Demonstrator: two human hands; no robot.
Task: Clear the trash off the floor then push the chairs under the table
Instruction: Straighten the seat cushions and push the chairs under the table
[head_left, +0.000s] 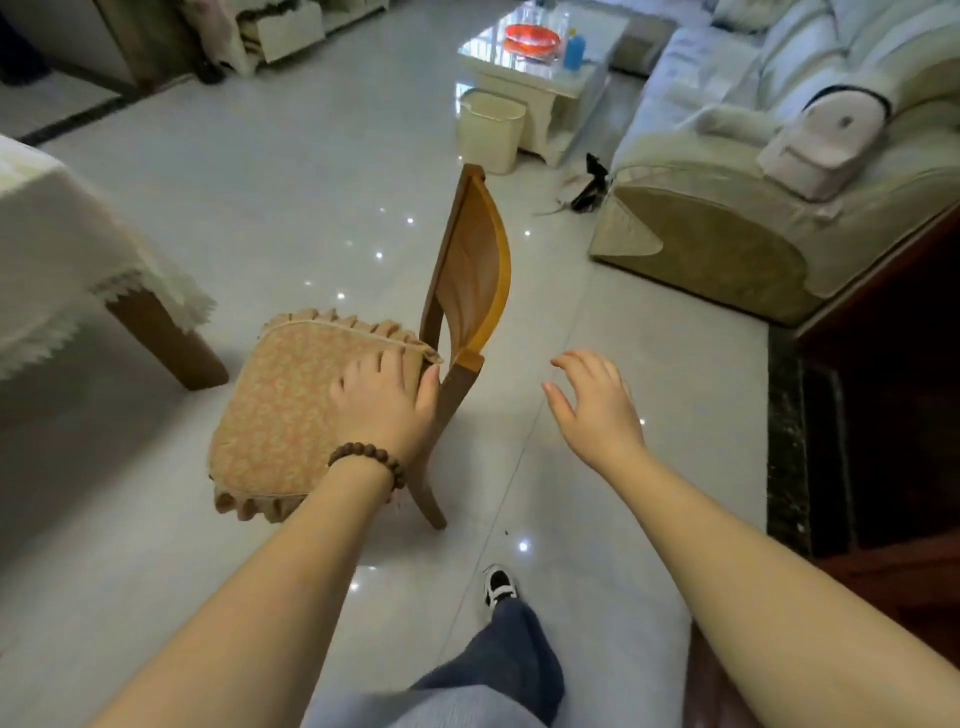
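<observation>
One wooden chair with a frilled peach cushion (332, 395) stands apart from the cloth-covered table (78, 249), not pushed in | left hand (384, 405) flat on cushion | right hand (592, 405) spread, empty | dark litter (589, 189) by sofa (727, 218) remains

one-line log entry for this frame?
step: push chair | left hand: on chair seat | right hand: open, free | chair: outside table

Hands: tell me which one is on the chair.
The left hand, wearing the bead bracelet, rests on the chair cushion; the right hand hovers open above the floor.
</observation>
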